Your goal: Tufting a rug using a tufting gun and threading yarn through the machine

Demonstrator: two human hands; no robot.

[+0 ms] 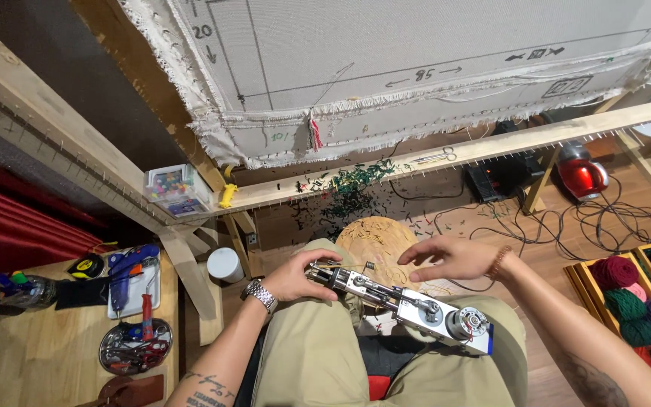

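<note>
A silver tufting gun with a round motor at its near end lies across my lap, its needle end pointing left. My left hand, with a metal watch on the wrist, grips the gun's front end. My right hand hovers just above the gun's middle with fingers spread and flat, holding nothing; whether it touches the gun I cannot tell. A beige yarn cone sits on the floor just beyond both hands. I wear khaki trousers.
A wooden frame holds stretched white cloth overhead. Green yarn scraps litter the floor. A side table at left carries a glue gun, tools and a tape measure. A yarn crate and a red appliance stand right.
</note>
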